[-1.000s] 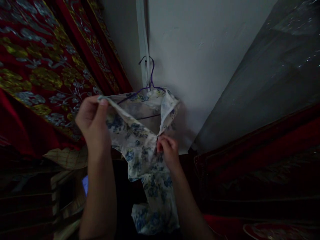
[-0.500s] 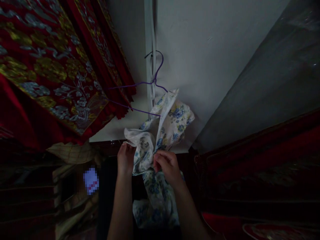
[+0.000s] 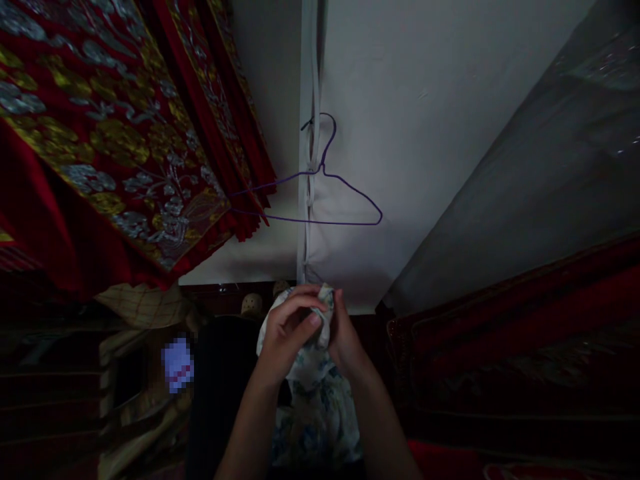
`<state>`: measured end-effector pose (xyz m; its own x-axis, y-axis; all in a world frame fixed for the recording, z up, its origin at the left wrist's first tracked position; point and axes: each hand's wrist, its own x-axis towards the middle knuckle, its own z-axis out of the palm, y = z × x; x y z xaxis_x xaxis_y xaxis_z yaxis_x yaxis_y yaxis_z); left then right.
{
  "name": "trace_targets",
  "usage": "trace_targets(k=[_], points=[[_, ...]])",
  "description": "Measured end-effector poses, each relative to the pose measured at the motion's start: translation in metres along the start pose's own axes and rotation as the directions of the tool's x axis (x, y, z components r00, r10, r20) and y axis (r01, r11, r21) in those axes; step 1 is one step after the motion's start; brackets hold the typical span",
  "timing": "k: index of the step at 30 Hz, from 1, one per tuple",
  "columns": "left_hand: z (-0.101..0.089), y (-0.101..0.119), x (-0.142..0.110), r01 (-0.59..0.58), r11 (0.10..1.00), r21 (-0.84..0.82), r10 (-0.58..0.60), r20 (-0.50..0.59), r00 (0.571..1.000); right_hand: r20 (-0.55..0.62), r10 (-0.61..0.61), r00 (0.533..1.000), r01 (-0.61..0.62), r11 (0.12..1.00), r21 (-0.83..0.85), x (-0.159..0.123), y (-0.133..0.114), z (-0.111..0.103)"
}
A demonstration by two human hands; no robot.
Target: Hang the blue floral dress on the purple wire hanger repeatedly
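A white garment with blue flowers (image 3: 320, 393) hangs bunched from both my hands, low in the middle of the view. My left hand (image 3: 286, 333) is closed round its gathered top from the left. Pressed against the same bunch from the right, my right hand (image 3: 345, 333) also grips the cloth. Above them a bare purple wire hanger (image 3: 325, 200) hangs on the white wall (image 3: 425, 133), beside a white vertical strip (image 3: 310, 100). Nothing is on the hanger.
A red cloth with gold and silver embroidery (image 3: 100, 133) hangs at the upper left. A grey glittery fabric (image 3: 550, 167) slopes down the right. Dark red furniture (image 3: 500, 373) lies at the lower right; dim bundles of cloth (image 3: 140, 373) sit at the lower left.
The flowered garment has come off the purple hanger and been gathered down into both hands. My left hand dropped from the raised shoulder of the garment to the bunch beside my right hand.
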<state>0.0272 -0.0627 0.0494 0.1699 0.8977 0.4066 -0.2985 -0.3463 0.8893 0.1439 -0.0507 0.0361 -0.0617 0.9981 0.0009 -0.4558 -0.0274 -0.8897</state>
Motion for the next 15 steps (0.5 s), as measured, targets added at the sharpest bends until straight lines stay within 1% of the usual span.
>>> trace_targets(k=[1, 3, 5, 7, 8, 9, 10, 11, 12, 13, 14, 15], points=[[0.001, 0.003, 0.003, -0.031, 0.999, 0.039, 0.030, 0.022, 0.999, 0.039, 0.048, 0.998, -0.051, 0.997, 0.060, -0.001, -0.005, 0.001], [-0.001, 0.012, 0.011, -0.091, 0.987, 0.133, 0.083, 0.063, 0.995, 0.119, 0.103, 0.988, -0.115, 0.988, 0.101, -0.003, -0.017, 0.003], [-0.010, 0.022, 0.022, -0.158, 0.956, 0.248, 0.136, 0.105, 0.985, 0.218, 0.130, 0.967, -0.154, 0.983, 0.099, -0.002, -0.032, 0.004], [-0.022, 0.027, 0.033, -0.186, 0.934, 0.304, 0.145, 0.152, 0.978, 0.301, 0.168, 0.939, -0.199, 0.977, 0.077, 0.002, -0.047, 0.005], [-0.028, 0.028, 0.039, -0.168, 0.944, 0.285, 0.116, 0.189, 0.975, 0.323, 0.191, 0.927, -0.222, 0.973, 0.061, 0.006, -0.054, 0.005], [-0.033, 0.027, 0.043, -0.116, 0.964, 0.238, 0.057, 0.241, 0.969, 0.332, 0.220, 0.917, -0.247, 0.968, 0.043, 0.009, -0.060, 0.007], [-0.038, 0.025, 0.047, -0.033, 0.983, 0.179, -0.024, 0.305, 0.952, 0.336, 0.258, 0.906, -0.279, 0.960, 0.017, 0.012, -0.066, 0.008], [-0.042, 0.022, 0.049, 0.066, 0.990, 0.127, -0.109, 0.375, 0.921, 0.346, 0.304, 0.888, -0.318, 0.948, -0.018, 0.014, -0.071, 0.010], [-0.044, 0.019, 0.049, 0.156, 0.983, 0.094, -0.182, 0.434, 0.882, 0.365, 0.359, 0.859, -0.361, 0.930, -0.065, 0.016, -0.076, 0.012], [-0.046, 0.016, 0.048, 0.218, 0.972, 0.091, -0.235, 0.476, 0.848, 0.391, 0.425, 0.817, -0.406, 0.904, -0.133, 0.016, -0.083, 0.014], [-0.047, 0.014, 0.046, 0.248, 0.961, 0.121, -0.274, 0.503, 0.820, 0.411, 0.493, 0.767, -0.438, 0.870, -0.226, 0.017, -0.090, 0.016], [-0.049, 0.011, 0.043, 0.245, 0.952, 0.185, -0.307, 0.519, 0.798, 0.418, 0.549, 0.724, -0.441, 0.834, -0.332, 0.017, -0.098, 0.017]])
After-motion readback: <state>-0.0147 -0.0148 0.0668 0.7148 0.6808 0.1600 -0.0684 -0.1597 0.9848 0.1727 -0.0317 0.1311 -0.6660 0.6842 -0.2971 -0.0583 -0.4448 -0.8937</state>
